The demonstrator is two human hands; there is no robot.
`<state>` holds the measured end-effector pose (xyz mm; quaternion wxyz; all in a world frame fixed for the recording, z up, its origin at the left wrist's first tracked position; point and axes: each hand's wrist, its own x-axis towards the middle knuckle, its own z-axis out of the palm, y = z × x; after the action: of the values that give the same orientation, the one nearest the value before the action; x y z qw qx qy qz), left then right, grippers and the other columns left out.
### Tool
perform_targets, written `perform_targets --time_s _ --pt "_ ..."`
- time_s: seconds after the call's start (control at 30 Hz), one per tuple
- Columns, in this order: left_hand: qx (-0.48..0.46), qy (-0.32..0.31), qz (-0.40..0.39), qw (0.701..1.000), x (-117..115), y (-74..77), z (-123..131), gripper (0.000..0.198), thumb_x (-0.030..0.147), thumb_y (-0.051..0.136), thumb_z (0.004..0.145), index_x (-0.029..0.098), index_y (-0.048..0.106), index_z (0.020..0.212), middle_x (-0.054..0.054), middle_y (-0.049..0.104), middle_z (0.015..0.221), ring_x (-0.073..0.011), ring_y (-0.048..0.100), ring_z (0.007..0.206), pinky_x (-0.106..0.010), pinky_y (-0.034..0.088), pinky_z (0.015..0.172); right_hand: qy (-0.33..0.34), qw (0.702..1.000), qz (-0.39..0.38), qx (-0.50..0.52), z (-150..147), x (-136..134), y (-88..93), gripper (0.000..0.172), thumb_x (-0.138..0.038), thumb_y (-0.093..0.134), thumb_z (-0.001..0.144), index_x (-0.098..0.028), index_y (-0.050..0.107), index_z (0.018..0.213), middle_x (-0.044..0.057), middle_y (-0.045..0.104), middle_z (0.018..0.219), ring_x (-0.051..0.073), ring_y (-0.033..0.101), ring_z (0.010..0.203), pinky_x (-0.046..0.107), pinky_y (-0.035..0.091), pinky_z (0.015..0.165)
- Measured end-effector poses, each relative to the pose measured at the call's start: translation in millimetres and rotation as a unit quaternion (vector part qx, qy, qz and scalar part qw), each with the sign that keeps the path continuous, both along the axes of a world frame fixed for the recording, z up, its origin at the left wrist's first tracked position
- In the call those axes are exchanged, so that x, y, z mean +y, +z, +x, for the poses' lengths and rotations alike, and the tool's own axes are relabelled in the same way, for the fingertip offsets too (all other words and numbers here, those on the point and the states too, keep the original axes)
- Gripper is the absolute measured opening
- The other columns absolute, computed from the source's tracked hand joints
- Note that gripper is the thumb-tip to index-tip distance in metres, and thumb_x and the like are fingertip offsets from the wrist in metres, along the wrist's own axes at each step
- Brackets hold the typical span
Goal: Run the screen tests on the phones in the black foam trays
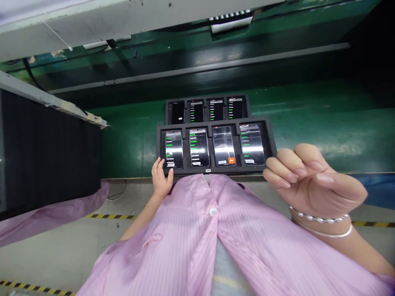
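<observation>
A black tray [208, 170] on the green bench holds several phones with lit screens. One phone [224, 144] in it shows an orange square; the rightmost phone [252, 144] lists green and white lines. Behind stands a second black tray [248, 107] with more phones, its leftmost phone [177, 112] mostly dark. My left hand [162, 177] rests at the front tray's near left corner, fingers apart and holding nothing. Raised beyond the tray's right corner, my right hand [308, 176] has its palm up and its fingers curled loosely, with nothing visible in them.
The green bench [324, 119] runs across the view, with a grey rail [200, 65] along its back. A grey beam [123, 20] crosses overhead. At the left stand a black panel [49, 152] and a white bar [55, 100]. Yellow-black tape [111, 216] marks the floor.
</observation>
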<state>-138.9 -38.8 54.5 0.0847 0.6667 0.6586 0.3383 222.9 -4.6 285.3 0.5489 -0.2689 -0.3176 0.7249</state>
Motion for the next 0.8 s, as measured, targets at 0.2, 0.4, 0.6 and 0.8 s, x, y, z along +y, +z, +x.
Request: perform_targets --time_s 0.2,0.4,0.6,0.8 --pt "0.01 -0.003 0.01 1.0 0.5 0.2 -0.5 0.052 0.046 0.051 0.104 0.013 0.051 0.144 -0.024 0.053 0.149 -0.0323 0.049 0.144 -0.052 0.039 0.12 0.018 1.0 0.016 -0.001 0.5 -2.1 -0.5 0.051 -0.024 0.082 0.074 -0.021 0.032 0.066 -0.005 0.027 0.06 0.01 0.029 0.05 0.027 0.023 0.042" --pt "0.022 0.002 0.002 1.0 1.0 0.4 -0.7 0.052 0.046 0.049 0.104 0.012 0.05 0.144 -0.025 0.052 0.149 -0.0323 0.049 0.143 -0.052 0.04 0.12 0.028 0.999 0.038 0.002 -0.2 -2.4 -1.7 0.048 -0.029 0.081 0.076 -0.021 0.035 0.067 -0.005 0.028 0.062 0.01 0.031 0.052 0.027 0.024 0.043" --pt "0.023 0.002 -0.004 1.0 0.0 0.2 -1.0 0.053 0.046 0.05 0.104 0.012 0.05 0.144 -0.025 0.051 0.151 -0.0325 0.049 0.143 -0.053 0.04 0.12 0.027 0.996 0.081 -0.037 -1.7 -1.4 -5.4 0.041 -0.037 0.077 0.081 -0.021 0.042 0.068 -0.004 0.031 0.064 0.011 0.036 0.055 0.026 0.029 0.045" --pt "0.022 -0.003 0.005 1.0 1.6 -1.5 -0.9 0.053 0.046 0.049 0.105 0.011 0.049 0.145 -0.026 0.052 0.15 -0.0329 0.05 0.143 -0.053 0.041 0.119 0.024 0.992 0.112 -0.062 -2.3 -1.4 -6.4 0.034 -0.038 0.074 0.087 -0.021 0.05 0.07 -0.003 0.034 0.065 0.011 0.039 0.057 0.026 0.033 0.049"
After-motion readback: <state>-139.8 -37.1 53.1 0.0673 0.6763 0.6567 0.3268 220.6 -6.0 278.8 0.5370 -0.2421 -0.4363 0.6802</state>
